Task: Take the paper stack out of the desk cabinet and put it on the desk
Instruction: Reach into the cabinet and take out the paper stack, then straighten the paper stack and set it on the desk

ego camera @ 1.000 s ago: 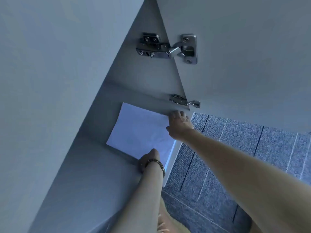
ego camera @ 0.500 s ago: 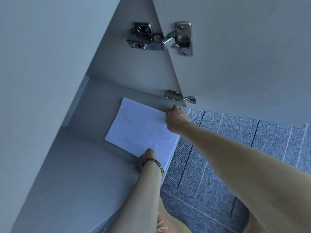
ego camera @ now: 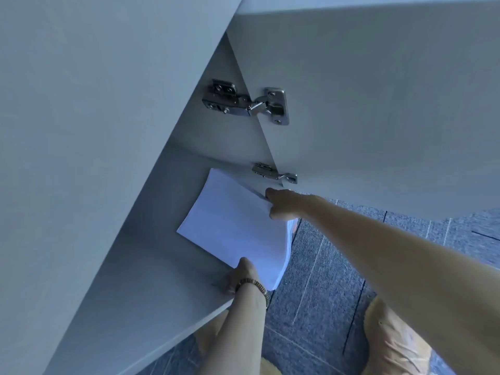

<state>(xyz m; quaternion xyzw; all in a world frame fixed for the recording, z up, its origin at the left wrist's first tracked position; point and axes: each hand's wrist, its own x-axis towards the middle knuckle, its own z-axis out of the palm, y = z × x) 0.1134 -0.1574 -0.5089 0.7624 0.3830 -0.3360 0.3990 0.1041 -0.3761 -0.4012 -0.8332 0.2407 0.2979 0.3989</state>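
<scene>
A white paper stack (ego camera: 232, 228) is held above the floor of the open grey desk cabinet (ego camera: 151, 280), its near edge sagging past the cabinet's front edge. My left hand (ego camera: 243, 274), with a beaded bracelet on the wrist, grips the stack's near left corner. My right hand (ego camera: 281, 204) pinches the stack's right edge just under the lower hinge. The sheets fan apart slightly at the right side.
The cabinet door (ego camera: 378, 104) stands open on the right, hung on two metal hinges (ego camera: 249, 104) (ego camera: 273, 173). The cabinet's side wall (ego camera: 81, 131) fills the left. Grey carpet tiles (ego camera: 324, 266) lie below, with my knees (ego camera: 392, 342) over them.
Both hands have taken hold of the paper stack, lifted it off the cabinet floor and drawn it toward the front edge. The view has tilted, showing more of the door.
</scene>
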